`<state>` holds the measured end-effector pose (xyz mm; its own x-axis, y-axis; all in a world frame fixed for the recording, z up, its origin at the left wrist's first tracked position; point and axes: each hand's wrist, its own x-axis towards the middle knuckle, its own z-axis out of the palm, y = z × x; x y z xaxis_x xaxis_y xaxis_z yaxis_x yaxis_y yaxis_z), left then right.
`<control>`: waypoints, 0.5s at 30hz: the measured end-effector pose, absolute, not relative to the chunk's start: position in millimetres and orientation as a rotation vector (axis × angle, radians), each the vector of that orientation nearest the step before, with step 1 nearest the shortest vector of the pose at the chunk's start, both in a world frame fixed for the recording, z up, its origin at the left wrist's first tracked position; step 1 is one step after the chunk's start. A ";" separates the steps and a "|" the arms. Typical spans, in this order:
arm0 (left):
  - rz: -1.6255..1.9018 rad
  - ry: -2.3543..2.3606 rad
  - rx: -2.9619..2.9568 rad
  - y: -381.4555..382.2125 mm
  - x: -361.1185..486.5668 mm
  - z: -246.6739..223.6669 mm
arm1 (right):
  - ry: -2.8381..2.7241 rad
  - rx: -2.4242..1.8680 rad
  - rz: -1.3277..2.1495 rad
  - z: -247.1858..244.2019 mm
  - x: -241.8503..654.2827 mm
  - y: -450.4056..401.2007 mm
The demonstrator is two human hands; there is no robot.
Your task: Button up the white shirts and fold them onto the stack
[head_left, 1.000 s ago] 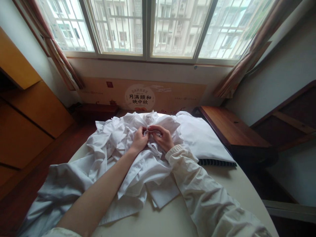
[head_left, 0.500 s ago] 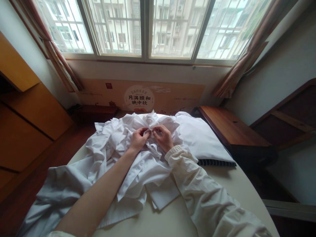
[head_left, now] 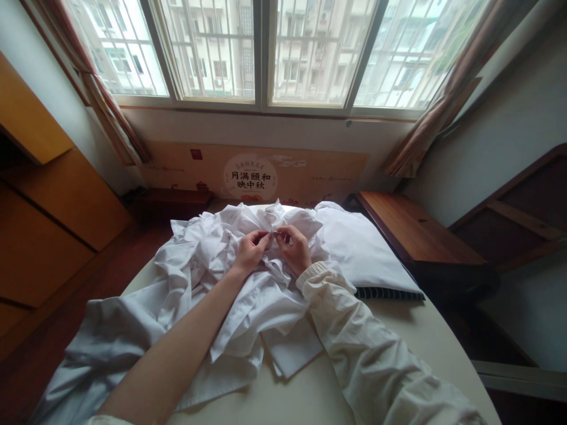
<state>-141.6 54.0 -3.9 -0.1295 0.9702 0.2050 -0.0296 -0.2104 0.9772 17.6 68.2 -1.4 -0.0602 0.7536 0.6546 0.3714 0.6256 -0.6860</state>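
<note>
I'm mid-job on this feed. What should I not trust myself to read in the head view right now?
All in the head view:
- Detail pinched between the left hand and right hand: too small, partly covered by fingers.
- Full outline of the crumpled white cloth: hidden by its own folds and the forearms.
- Most of the dark striped item: under the smooth white cloth.
- Left sleeve: cut off by the bottom edge.

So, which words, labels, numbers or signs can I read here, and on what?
"月满颐和" over "映中秋": pale-orange rectangular printed panel.
"ZAHKEE", perhaps: arched above, blurred.
Side scripts, dark-red square: too small to read.
Crumpled white fabric: none visible.
</note>
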 end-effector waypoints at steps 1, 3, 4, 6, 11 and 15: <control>1.476 1.163 1.266 53.8 -141.7 -3.6 | -1.657 -0.943 0.398 -1.9 17.7 68.5; 1.472 1.165 1.268 53.5 -141.7 -3.0 | -1.623 -0.961 0.390 -2.9 18.0 68.8; 1.472 1.165 1.271 53.3 -141.6 -2.7 | -1.601 -0.973 0.389 -3.4 18.1 68.9; 1.477 1.165 1.275 53.1 -141.5 -2.4 | -1.573 -0.992 0.394 -3.9 18.3 68.7; 1.498 1.160 1.246 53.0 -141.0 -3.2 | -1.622 -0.995 0.385 -2.8 19.5 67.4; 1.501 1.165 1.244 53.0 -140.9 -4.0 | -1.673 -0.991 0.362 0.2 20.3 65.4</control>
